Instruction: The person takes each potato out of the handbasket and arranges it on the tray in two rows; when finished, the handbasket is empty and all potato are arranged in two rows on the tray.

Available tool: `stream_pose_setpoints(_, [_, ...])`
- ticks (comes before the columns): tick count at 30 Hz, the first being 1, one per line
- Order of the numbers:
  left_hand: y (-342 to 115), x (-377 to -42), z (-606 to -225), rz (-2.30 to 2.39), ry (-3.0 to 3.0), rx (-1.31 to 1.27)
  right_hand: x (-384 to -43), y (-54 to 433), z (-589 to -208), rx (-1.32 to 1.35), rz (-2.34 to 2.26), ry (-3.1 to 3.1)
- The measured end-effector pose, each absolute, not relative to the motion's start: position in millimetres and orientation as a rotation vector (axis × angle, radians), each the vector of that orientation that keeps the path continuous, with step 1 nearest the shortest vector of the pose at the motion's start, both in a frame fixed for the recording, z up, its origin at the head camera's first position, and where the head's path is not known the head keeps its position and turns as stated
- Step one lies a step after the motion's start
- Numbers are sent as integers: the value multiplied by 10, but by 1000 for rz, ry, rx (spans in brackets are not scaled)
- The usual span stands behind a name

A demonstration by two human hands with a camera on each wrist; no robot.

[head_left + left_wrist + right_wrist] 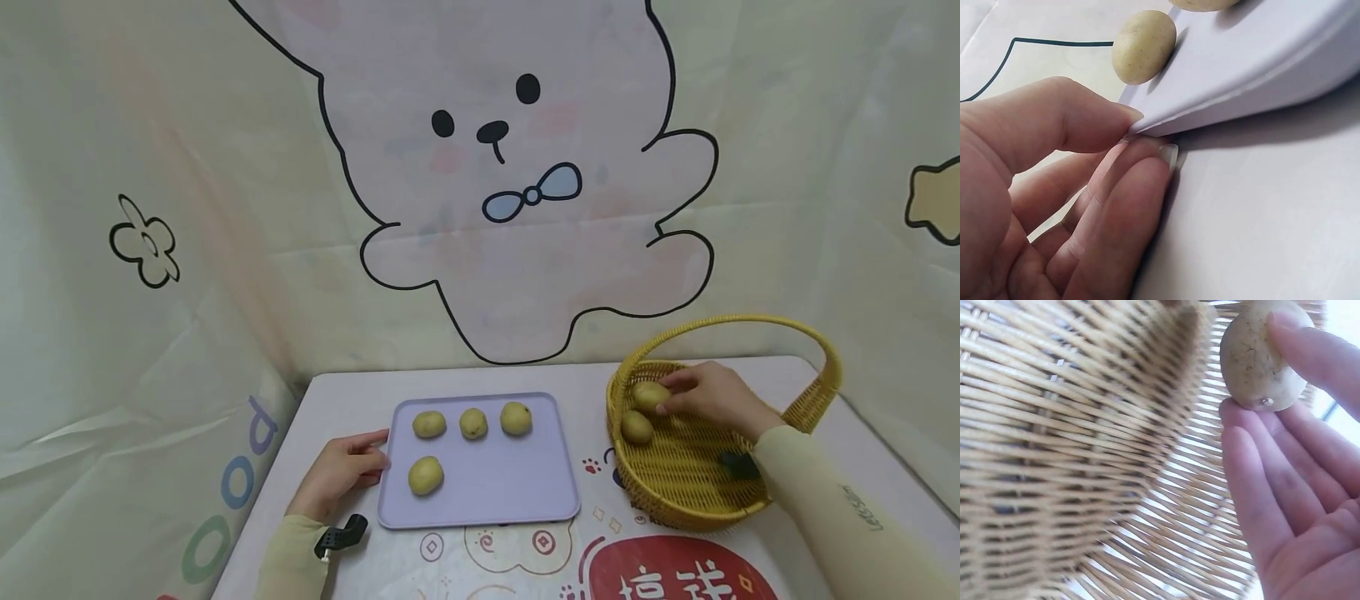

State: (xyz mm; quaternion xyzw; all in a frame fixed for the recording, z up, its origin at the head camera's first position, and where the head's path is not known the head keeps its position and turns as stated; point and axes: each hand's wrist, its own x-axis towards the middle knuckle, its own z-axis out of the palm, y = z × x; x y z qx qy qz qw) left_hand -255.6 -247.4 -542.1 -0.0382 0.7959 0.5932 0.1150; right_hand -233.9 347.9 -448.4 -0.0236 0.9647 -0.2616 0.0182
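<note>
Inside the yellow wicker basket [678, 500], my right hand [712, 400] holds a potato [1260, 359] between thumb and fingertips. Another potato [637, 427] lies just below it against the basket's left wall. At the left, my left hand [341, 471] pinches the rim of a pale lilac tray [495, 492]; the left wrist view has the thumb [1097, 119] at the top edge and the other fingers under it. Three potatoes stand in a row along the tray's far side, the middle one [473, 423] smallest. A further potato [425, 476] sits at its front left.
The basket's tall handle [735, 319] arches over its far side, behind my right hand. A dark green object [738, 466] shows in the basket beside the right wrist. The white table [352, 400] has a printed cover, and a patterned curtain [300, 325] hangs behind it.
</note>
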Motion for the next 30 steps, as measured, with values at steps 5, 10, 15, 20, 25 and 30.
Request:
stream_pose_setpoints(5, [-2512, -2548, -5424, 1735, 2332, -113, -2122, 3396, -4266, -61, -820, 2998])
stream_pose_setpoints(10, [-2544, -2551, -5421, 1761, 2312, -127, -1856, 3269, -4066, -74, -800, 2982])
stream_pose_setpoints(15, [-2573, -2548, -5415, 1764, 2301, -132, -1622, 3084, -3962, -98, -821, 2950])
stream_pose_setpoints(20, [-2573, -2547, -5407, 1764, 2311, -132, -1420, 2842, -3999, -141, -899, 2926])
stream_pose_setpoints(25, [-2522, -2558, -5395, 1754, 2317, -108, -1304, 2534, -4058, -195, -1061, 2849])
stream_pose_setpoints(30, [-2485, -2559, -5417, 1771, 2307, -111, -1380, 2185, -4146, -255, -1249, 2754])
